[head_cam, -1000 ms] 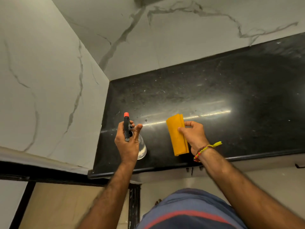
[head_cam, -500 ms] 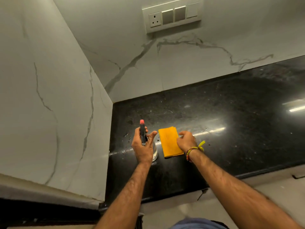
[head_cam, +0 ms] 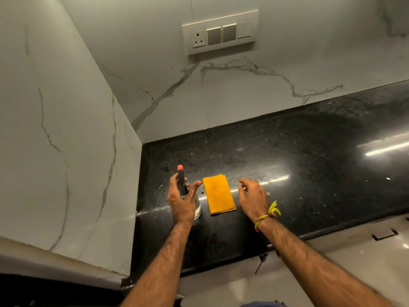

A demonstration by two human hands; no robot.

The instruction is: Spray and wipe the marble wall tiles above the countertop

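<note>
Cloth [head_cam: 219, 194], yellow & folded, now lies flat on the black counter [head_cam: 309, 173]; right hand [head_cam: 254, 196] has let go, fingers loosely spread beside it. Left hand [head_cam: 180, 201] grips the spray bottle [head_cam: 182, 183]. Marble wall [head_cam: 243, 96] looks unsprayed; spraying prob. comes next.

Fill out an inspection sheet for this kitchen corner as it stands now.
Surface: black countertop, glossy, with droplets near the bottle.
Job's things: spray bottle upright; folded yellow cloth lying flat; marble wall tiles, grey-veined.
Clutter: nothing seen.
Hands: left hand holds the spray bottle; right hand hovers right of the cloth, fingers loosely curled, holding nothing.
Cables: nothing seen.
Surroundings: switch panel with socket on the back wall; pale floor below.
</note>
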